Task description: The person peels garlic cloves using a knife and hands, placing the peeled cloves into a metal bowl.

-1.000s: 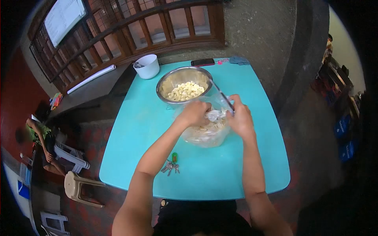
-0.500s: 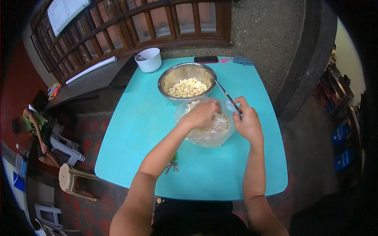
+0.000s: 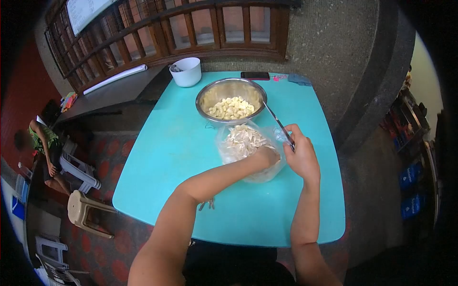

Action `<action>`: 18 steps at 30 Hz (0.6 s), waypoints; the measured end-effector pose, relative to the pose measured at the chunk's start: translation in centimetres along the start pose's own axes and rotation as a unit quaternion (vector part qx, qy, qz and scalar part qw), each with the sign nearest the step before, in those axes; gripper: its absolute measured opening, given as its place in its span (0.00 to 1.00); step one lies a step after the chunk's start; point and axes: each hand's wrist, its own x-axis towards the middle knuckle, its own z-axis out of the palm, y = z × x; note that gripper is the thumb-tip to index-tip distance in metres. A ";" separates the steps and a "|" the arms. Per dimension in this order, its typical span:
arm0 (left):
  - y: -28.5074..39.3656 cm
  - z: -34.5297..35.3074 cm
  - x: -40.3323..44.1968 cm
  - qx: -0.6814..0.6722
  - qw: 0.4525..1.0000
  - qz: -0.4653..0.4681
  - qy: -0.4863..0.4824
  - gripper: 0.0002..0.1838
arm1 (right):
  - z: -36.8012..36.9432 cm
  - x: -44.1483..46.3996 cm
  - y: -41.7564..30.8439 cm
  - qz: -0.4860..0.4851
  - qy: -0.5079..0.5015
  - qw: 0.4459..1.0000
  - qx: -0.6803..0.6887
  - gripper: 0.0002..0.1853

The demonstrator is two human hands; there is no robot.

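Note:
My right hand [image 3: 302,155] is closed around the handle of a knife [image 3: 276,118], whose blade points up and away toward the steel bowl. My left hand [image 3: 268,157] reaches into a clear plastic bag [image 3: 260,177], its fingers hidden among the contents and the bag's side. Pale, papery garlic skins [image 3: 242,139] fill the bag; whether cloves lie among them I cannot make out. Just beyond the bag stands a steel bowl [image 3: 202,110] with many peeled garlic cloves [image 3: 232,108] inside.
On the turquoise table [image 3: 162,162] are a white bowl [image 3: 187,74], a phone [image 3: 255,76], a grey-blue cloth [image 3: 299,79] and keys [image 3: 208,204] partly behind my left forearm. A person [image 3: 43,138] sits at the far left near a beige stool [image 3: 88,209].
My left hand has moved from the bag's far side to its near right, uncovering the skins. The right hand still holds the knife, and the view has shifted slightly.

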 end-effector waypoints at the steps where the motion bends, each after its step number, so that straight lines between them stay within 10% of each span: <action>1: 0.1 -0.3 0.0 0.006 1.000 0.009 -0.017 0.08 | 0.0 0.0 0.1 -0.003 0.002 1.000 0.002 0.17; 18: -2.4 -6.4 -2.9 -0.094 0.995 -0.020 0.023 0.18 | -0.4 0.0 0.9 -0.013 0.011 1.000 -0.009 0.15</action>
